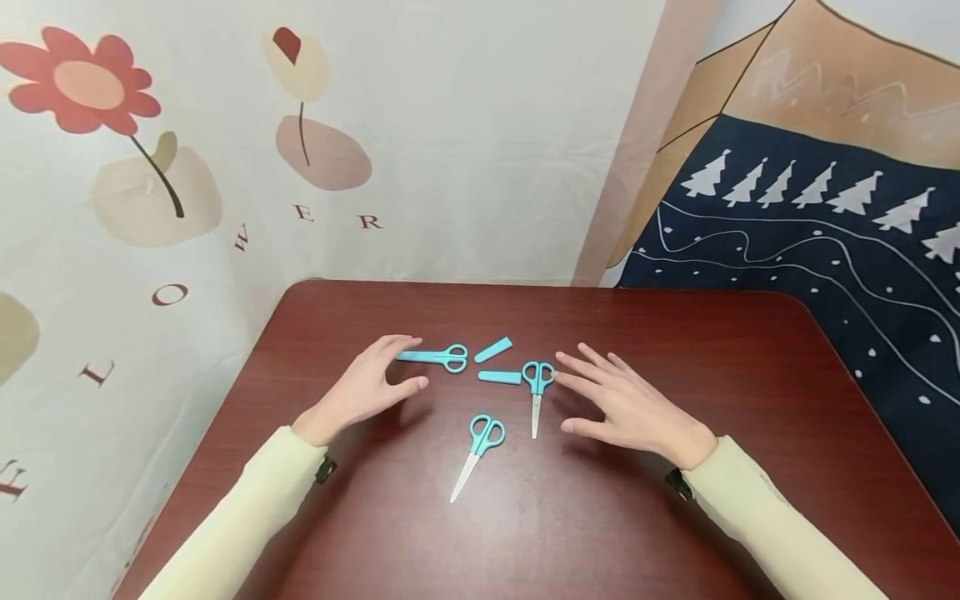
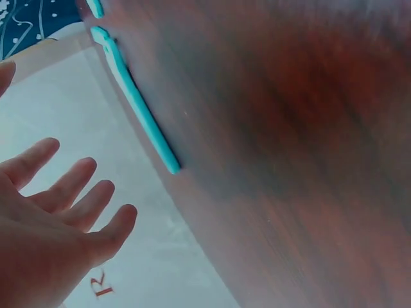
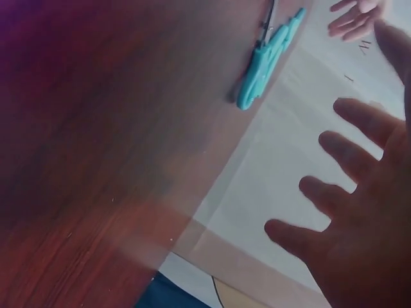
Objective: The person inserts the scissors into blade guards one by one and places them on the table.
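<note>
Hovering near scissors [image 1: 537, 387]; both hands [image 1: 367, 382] [image 1: 630, 408]

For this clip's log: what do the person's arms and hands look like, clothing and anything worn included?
Both arms wear long, plain pale-cream sleeves reaching the wrists. A small dark device shows at the left cuff and a similar one at the right; their details are too small to read. The left hand and right hand are bare, with no gloves visible.
</note>
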